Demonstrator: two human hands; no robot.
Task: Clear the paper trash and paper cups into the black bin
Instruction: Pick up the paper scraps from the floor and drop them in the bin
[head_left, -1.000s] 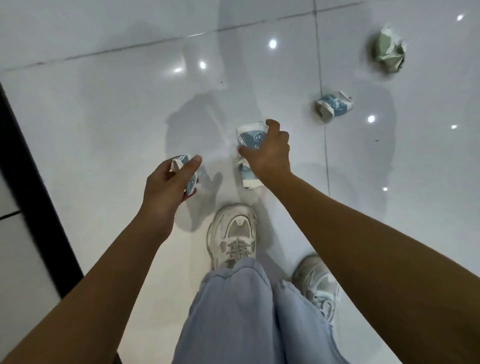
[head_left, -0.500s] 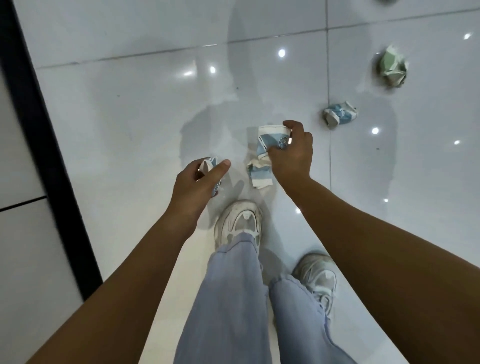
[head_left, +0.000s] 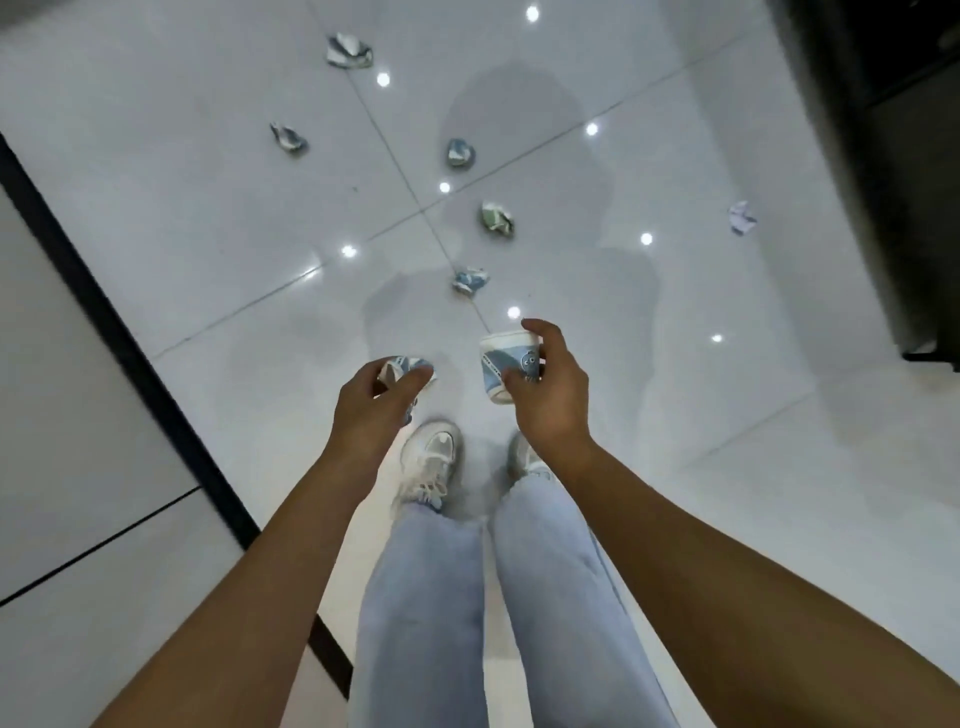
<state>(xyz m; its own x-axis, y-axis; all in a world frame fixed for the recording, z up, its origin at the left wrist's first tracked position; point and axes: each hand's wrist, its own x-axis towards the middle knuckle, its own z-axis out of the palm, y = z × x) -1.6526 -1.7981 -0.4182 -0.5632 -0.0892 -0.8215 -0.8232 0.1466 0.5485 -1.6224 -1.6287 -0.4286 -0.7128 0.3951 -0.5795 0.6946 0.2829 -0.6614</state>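
Right hand (head_left: 545, 395) grips a light, crushable white-and-blue paper cup (head_left: 506, 366) by its wall; left hand (head_left: 371, 402) clutches a crumpled blue-white paper wad (head_left: 402, 366).

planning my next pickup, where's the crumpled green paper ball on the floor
In the head view, the crumpled green paper ball lies on the glossy white tile floor, just right of the tile-joint crossing, beyond the crumpled blue paper cup.

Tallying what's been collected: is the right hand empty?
No, the right hand holds a paper cup in its grip, above the floor.
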